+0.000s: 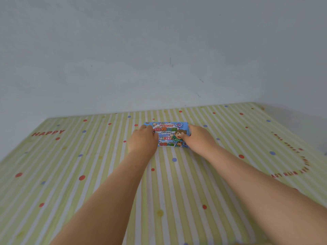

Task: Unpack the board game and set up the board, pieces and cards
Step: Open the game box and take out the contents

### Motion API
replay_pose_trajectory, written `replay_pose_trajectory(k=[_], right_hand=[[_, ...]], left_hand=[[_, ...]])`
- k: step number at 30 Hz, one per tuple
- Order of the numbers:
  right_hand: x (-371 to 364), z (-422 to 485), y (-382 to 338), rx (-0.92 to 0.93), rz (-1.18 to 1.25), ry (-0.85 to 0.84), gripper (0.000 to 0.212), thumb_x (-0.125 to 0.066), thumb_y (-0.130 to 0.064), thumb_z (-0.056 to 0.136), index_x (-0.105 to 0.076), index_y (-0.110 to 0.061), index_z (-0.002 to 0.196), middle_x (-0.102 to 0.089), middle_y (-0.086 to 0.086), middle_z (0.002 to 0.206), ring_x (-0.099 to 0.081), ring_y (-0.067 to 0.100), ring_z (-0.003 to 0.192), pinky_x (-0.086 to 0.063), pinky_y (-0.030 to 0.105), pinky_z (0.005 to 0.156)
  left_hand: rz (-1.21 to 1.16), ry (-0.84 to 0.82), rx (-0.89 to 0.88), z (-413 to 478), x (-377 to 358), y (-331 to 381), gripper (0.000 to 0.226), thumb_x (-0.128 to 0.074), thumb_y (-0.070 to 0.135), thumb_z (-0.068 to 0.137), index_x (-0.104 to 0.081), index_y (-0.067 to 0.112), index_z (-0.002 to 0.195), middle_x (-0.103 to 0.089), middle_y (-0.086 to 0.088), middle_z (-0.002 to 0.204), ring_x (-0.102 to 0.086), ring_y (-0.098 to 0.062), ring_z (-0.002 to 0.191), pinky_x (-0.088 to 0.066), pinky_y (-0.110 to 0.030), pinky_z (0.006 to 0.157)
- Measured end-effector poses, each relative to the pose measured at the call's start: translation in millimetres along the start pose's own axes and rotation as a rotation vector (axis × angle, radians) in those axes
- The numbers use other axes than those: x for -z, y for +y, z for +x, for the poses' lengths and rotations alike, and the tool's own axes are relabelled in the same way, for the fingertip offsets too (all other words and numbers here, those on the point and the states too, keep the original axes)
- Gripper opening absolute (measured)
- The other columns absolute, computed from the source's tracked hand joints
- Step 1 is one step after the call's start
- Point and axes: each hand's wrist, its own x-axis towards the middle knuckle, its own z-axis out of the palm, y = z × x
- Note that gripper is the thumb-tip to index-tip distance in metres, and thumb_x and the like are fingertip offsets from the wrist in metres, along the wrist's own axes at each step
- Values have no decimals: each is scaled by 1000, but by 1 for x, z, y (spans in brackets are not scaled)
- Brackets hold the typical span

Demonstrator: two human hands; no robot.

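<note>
Hands are gripping both ends of the game box (168, 134): your left hand (143, 139) is curling its fingers over the left end, and your right hand (198, 137) is wrapping the right end, thumb lying on the lid. You are probably bracing it this way to draw it closer or ease the lid off, since nothing is unpacked yet. The game box is lying flat and closed, far out on the striped surface (88, 174), near the wall (159, 50).
</note>
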Motion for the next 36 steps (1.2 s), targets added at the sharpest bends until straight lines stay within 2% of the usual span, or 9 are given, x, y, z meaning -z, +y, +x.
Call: replay_pose_trajectory(k=[4,7,9,13,16,18,21,31,36], right_hand=[[4,-19,9,-61,-48,-30,37,-53,-42,94,-66,-11,107,-70,5,94,-65,21,84,-48,32,63],[12,-33,10,-77,4,-40,43,-55,-41,94,-62,-6,118,-68,6,103,-65,23,93,-50,35,76],[17,-41,8,-61,33,-61,41,-56,-37,95,-60,-8,123,-66,2,100,-61,19,87,-48,32,77],[21,-46,8,-49,54,-87,40,-57,-34,95,-57,-12,128,-66,4,111,-60,17,91,-45,29,75],[19,-43,14,-69,87,-80,41,-58,-32,94,-56,-14,131,-64,4,118,-62,17,96,-44,27,74],[17,-41,20,-86,138,-78,42,-56,-30,94,-54,-17,134,-64,3,122,-62,17,101,-42,25,73],[15,-42,27,-103,261,-78,42,-57,-30,94,-55,-21,135,-65,1,113,-61,12,89,-40,21,64],[11,-43,31,-165,458,-64,37,-60,-25,93,-59,-22,130,-66,3,111,-64,14,96,-45,19,70],[14,-43,29,-165,526,-43,32,-58,-17,93,-64,-15,125,-69,2,114,-65,12,97,-50,22,77]], left_hand=[[160,36,-27,-14,5,8,14,-40,20,94,-52,13,93,-57,-3,94,-51,-21,77,-38,-31,60],[335,-12,-71,-18,15,18,11,-43,22,93,-51,16,97,-53,1,88,-52,-19,75,-38,-29,62],[299,-56,-102,-16,19,24,16,-45,24,93,-52,15,104,-51,1,91,-53,-20,81,-39,-30,64],[-39,-191,-174,-11,9,31,52,-60,31,84,-48,20,133,-47,-1,129,-45,-21,121,-43,-34,90],[-230,-339,-194,-14,5,35,85,-73,39,75,-31,23,147,-21,1,156,-18,-19,144,-23,-39,115],[-242,-420,-176,-12,4,36,100,-78,44,69,-21,27,150,-7,4,160,-5,-16,147,-13,-42,118],[-81,-462,-189,-6,-2,36,113,-78,54,64,-11,29,152,-2,1,161,2,-18,148,-5,-44,119],[130,-349,-242,-2,-11,35,120,-66,79,54,-19,25,150,-34,5,145,-21,-19,137,-16,-39,111],[119,-296,-216,-8,-11,37,131,-67,82,45,-16,22,150,-36,1,137,-26,-21,132,-18,-38,109]])
